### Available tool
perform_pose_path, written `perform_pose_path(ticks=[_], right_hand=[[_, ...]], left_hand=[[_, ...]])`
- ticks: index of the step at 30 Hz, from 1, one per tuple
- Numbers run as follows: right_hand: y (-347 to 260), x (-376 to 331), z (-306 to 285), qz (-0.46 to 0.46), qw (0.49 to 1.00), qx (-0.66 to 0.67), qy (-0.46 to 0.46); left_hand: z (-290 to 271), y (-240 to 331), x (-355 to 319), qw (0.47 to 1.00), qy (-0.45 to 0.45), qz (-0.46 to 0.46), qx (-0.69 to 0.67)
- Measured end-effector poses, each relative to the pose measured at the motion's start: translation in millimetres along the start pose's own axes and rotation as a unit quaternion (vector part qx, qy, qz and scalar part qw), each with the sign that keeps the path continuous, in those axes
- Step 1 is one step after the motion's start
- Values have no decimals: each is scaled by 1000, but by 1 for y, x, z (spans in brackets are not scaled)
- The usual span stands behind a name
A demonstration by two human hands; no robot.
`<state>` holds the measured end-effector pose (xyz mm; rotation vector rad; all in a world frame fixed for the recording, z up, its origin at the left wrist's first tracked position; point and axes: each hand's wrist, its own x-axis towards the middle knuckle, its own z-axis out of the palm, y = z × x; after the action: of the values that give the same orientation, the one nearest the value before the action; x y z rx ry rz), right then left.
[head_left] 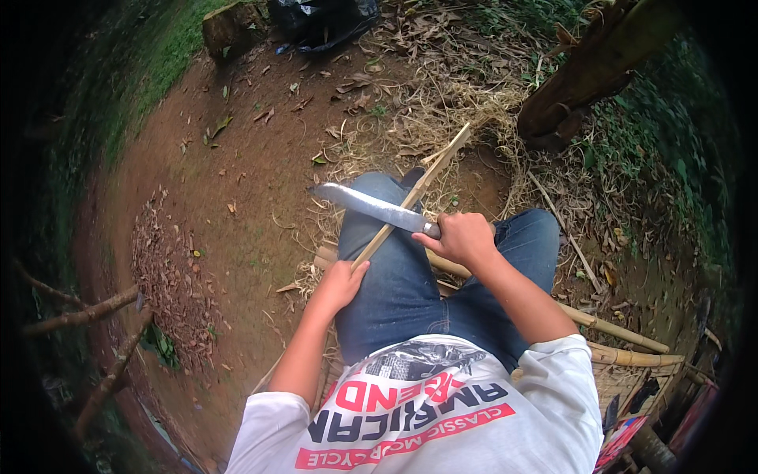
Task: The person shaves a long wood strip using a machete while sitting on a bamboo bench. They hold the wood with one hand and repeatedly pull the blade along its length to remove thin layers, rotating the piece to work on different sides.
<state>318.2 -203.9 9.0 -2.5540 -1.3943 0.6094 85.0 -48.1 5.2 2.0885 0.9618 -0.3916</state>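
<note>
A pale bamboo strip (429, 178) is slanting up and away over the seated person's left thigh, its near end sitting in the left hand (339, 286), whose grip is pinching it, while the blade of a large knife (367, 204) is crossing it partway along. The right hand (466, 238) is closing its grip around the knife's handle, above the gap between the knees of the blue jeans (380, 265). Beyond the strip, curled shavings (474, 118) are littering the brown ground (213, 154), a trunk (564, 103) is standing at right, and a stump (229, 30) and a black plastic bag (324, 24) are occupying the far edge.
</note>
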Motion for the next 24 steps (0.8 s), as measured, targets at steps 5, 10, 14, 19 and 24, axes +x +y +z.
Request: perform_pose_path(ticks=[5, 10, 14, 19, 24], right_hand=[[98, 14, -22, 128, 987, -30, 94], [101, -2, -28, 159, 984, -53, 64], [56, -6, -10, 107, 993, 39, 16], [63, 7, -15, 19, 998, -41, 53], [120, 8, -19, 173, 978, -80, 87]], left_hand=[[-1, -7, -14, 999, 3, 21, -36], [-9, 7, 6, 999, -38, 23, -4], [-8, 11, 4, 999, -27, 29, -8], [-9, -1, -10, 999, -1, 32, -29], [-13, 1, 11, 997, -71, -7, 42]])
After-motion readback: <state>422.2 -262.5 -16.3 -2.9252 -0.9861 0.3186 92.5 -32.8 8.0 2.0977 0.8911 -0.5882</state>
